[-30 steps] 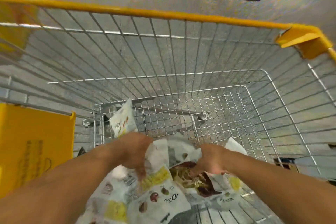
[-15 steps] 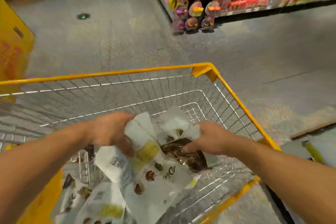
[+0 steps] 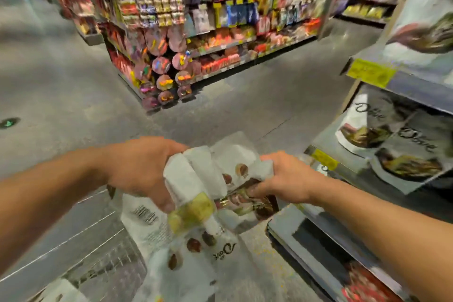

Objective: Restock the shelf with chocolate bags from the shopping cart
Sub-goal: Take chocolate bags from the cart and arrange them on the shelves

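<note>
Supermarket aisle, grey floor [image 3: 73, 68], candy racks [image 3: 220, 19] opposite. Our left grip [image 3: 144, 169] curls round the bunched tops of white Dove chocolate bags [image 3: 196, 179]; our right grip [image 3: 286, 179] pinches one bag's side. The bundle hangs over the wire shopping cart [image 3: 105, 270], near the shelf [image 3: 416, 88] of shelved Dove bags [image 3: 402, 152] on our right.
</note>
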`<state>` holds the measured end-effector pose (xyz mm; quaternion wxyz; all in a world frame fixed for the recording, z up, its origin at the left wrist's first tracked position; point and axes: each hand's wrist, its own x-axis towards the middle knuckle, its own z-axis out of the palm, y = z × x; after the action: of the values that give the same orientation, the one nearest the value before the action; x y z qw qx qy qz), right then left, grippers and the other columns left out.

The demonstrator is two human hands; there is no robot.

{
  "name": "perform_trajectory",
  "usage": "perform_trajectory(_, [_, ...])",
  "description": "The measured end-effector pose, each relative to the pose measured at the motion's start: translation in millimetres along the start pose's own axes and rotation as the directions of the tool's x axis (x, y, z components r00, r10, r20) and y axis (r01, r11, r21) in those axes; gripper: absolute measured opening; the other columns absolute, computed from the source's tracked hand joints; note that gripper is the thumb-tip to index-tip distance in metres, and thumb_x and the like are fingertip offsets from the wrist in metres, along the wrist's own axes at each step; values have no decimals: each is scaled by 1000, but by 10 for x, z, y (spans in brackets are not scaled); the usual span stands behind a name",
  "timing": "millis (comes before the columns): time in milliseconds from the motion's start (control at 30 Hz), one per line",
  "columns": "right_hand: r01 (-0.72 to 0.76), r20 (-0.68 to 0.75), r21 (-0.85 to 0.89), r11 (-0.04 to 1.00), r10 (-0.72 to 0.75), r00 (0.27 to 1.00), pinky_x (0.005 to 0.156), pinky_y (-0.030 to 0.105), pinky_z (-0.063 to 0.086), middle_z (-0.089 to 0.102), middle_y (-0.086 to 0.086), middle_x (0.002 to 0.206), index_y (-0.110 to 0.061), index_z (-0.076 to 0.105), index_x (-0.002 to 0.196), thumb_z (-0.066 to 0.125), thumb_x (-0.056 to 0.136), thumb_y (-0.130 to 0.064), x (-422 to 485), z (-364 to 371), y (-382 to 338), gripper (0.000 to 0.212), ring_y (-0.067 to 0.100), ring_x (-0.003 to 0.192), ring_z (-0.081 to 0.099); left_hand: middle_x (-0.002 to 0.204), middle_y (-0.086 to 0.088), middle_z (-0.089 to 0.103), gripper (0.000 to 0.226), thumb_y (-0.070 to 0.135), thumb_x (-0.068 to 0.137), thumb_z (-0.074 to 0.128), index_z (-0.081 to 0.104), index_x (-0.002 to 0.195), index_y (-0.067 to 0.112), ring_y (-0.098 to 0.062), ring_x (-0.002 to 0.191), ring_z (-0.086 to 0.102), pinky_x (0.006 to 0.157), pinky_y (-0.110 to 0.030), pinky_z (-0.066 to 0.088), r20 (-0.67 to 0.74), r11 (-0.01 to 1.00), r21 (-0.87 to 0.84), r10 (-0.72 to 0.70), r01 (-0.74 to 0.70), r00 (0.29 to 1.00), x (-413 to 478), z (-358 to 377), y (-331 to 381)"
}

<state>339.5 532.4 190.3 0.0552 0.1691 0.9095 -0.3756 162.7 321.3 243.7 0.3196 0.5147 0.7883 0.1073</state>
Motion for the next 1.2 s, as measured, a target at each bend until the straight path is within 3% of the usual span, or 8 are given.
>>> perform_trajectory(167, [-126,-41,112,986,131,990,82,38,55,73,-3,84,-15,69,79,81,71,-21,-726,-396,936,15,16,81,68,96,25,71,64,31,50,92,64,107,42,6,86,67,79,-25,55,186,978,124,141,-165,972,725,220,1012])
perform_trajectory(367, [-280,-111,94,955,289,951,58,28,36,48,-12,55,-29,43,53,75,72,-18,-1343,-41,2055,39,5,55,41,84,25,67,50,28,50,89,63,91,39,6,72,62,53,-12,43,321,928,216,228,-305,919,1798,1234,1443])
perform_trajectory(600, [-431,-254,282,857,500,828,68,32,44,58,-12,69,-27,58,66,74,71,-27,-1604,798,3009,17,8,65,53,74,33,65,45,20,51,89,61,76,47,12,68,62,49,-7,39,317,909,137,336,-394,887,2607,2249,1283])
perform_trajectory(700, [-419,-365,357,835,537,760,72,1,37,62,-29,90,-33,72,97,74,78,-20,-1577,1059,3274,23,-11,81,55,74,29,67,56,19,51,89,60,80,59,7,69,64,50,-11,43,291,901,137,361,-412,886,2792,2423,1052])
perform_trajectory(833, [-404,-373,484,776,601,707,67,5,40,69,-16,78,-31,71,75,75,75,-4,-1548,1226,3655,28,-3,77,62,85,28,68,53,30,49,91,66,94,41,7,76,65,60,-13,48,296,917,214,268,-337,917,3105,2488,580])
perform_trajectory(967, [-2,-334,925,379,818,469,76,37,58,74,12,78,-10,74,71,80,66,5,-1407,1340,4048,16,28,78,71,90,44,59,58,51,43,88,57,92,48,12,83,61,69,-14,50,251,920,304,175,-249,952,3472,2582,282])
perform_trajectory(1067, [272,-225,956,110,869,441,72,45,61,74,24,97,1,71,100,67,79,5,-1081,1337,4267,22,35,82,73,83,24,73,63,35,46,94,65,101,35,5,78,67,79,-26,54,253,956,217,139,-196,957,3771,2704,220])
perform_trajectory(1200, [473,-255,881,-8,834,490,87,50,56,73,20,109,-7,67,119,61,85,-4,-660,1280,4481,35,37,97,71,79,20,73,56,31,48,93,65,96,32,8,72,66,69,-17,52,276,903,308,215,-298,937,4087,2883,337])
